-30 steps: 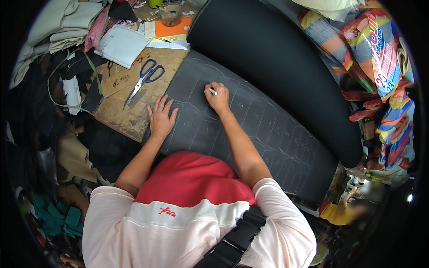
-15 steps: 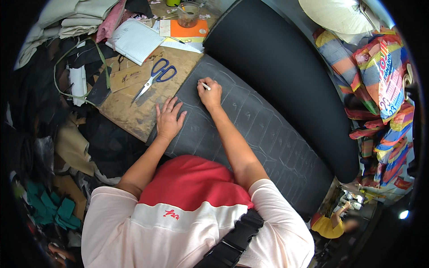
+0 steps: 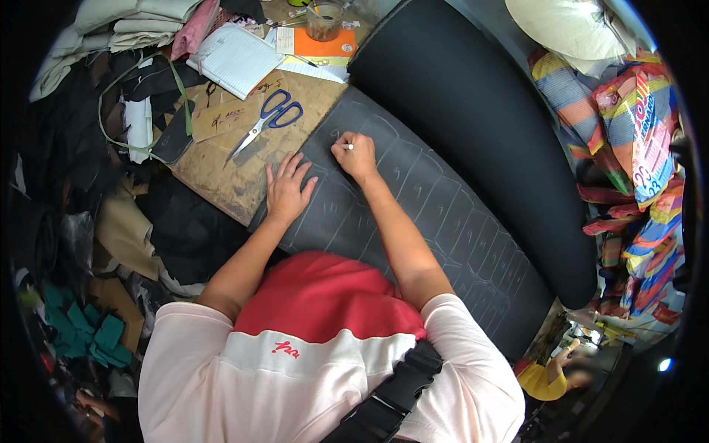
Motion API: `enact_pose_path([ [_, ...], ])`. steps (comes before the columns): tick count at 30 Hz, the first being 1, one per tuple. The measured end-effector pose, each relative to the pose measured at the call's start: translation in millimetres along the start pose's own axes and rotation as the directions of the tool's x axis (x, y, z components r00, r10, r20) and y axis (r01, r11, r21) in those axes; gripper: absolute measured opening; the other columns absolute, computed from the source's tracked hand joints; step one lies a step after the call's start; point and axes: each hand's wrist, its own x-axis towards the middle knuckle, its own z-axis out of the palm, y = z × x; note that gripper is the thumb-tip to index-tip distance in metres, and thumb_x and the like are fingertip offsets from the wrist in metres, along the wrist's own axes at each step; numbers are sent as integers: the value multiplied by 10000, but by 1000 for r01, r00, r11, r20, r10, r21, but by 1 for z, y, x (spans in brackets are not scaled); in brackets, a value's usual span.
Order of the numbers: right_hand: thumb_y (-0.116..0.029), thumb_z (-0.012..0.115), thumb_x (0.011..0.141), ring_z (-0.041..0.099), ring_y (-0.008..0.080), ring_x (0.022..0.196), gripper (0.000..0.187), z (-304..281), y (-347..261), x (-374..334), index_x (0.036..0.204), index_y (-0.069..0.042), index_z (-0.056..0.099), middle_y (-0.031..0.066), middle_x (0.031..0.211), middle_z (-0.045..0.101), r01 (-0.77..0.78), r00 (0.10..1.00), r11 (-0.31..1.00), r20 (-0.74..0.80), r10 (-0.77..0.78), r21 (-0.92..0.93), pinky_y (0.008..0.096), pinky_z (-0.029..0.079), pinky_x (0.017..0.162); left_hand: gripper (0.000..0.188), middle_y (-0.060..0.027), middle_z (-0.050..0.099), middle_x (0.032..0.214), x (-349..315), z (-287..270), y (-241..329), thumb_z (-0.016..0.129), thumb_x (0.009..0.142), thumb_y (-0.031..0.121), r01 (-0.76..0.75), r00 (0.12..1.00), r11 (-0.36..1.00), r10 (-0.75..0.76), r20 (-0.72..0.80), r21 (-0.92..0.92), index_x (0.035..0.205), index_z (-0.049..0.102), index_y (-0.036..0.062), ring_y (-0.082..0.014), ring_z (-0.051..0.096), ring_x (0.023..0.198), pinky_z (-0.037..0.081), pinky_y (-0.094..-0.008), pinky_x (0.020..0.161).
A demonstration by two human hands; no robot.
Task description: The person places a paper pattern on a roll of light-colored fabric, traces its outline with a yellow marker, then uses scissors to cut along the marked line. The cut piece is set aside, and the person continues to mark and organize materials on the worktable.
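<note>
Dark grey fabric [image 3: 473, 236] lies spread over the table, covered with pale outlines of pattern pieces and small marks. My right hand [image 3: 357, 156] is closed around a white marking pen [image 3: 348, 147], whose tip end rests at the fabric's upper left part; the tip itself is hidden by the fingers. My left hand [image 3: 289, 190] lies flat with fingers spread on the fabric's left edge, holding nothing. Beyond it, scissors [image 3: 265, 122] with dark blue handles rest on the wooden tabletop [image 3: 214, 173], their blades slightly apart.
A thick black fabric roll [image 3: 473, 125] borders the far right side. At the back are an open notebook [image 3: 244, 59], an orange booklet [image 3: 325, 44] and a clear cup [image 3: 323, 22]. Dark scraps [image 3: 185, 218] pile up at left. A person in yellow [image 3: 543, 380] is at lower right.
The view has shifted slightly, so everything sits a little further right. My right hand has turned a bit with the pen, near the same spot. My left hand stays flat on the fabric.
</note>
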Motion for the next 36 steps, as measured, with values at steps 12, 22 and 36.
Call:
enact_pose_path([
  [12, -37, 724, 657, 567, 295, 990, 255, -63, -77, -52, 904, -34, 659, 129, 1018, 620, 588, 772, 775, -447, -452, 232, 387, 460, 857, 276, -69, 611, 1002, 45, -83, 94, 543, 931, 169, 288, 911, -201, -243, 332, -936, 1109, 566, -41, -113, 575, 930, 467, -241, 811],
  [22, -207, 802, 648, 589, 193, 939, 475, -88, -96, -76, 1054, -35, 626, 121, 1026, 617, 345, 937, 754, -249, -244, 559, 301, 476, 761, 328, -93, 662, 920, 38, -101, 99, 550, 901, 57, 180, 965, 335, -242, 100, -925, 1220, 526, -19, -95, 604, 767, 495, -232, 704],
  [36, -119, 621, 863, 550, 87, 665, 144, -104, -108, -71, 894, 5, 688, 48, 743, 628, 66, 977, 906, 157, -144, 417, 218, 429, 586, 195, -87, 614, 953, 10, -98, 78, 610, 850, -11, -61, 976, 681, -112, -185, -730, 1044, 611, -3, -70, 565, 764, 456, -181, 664],
])
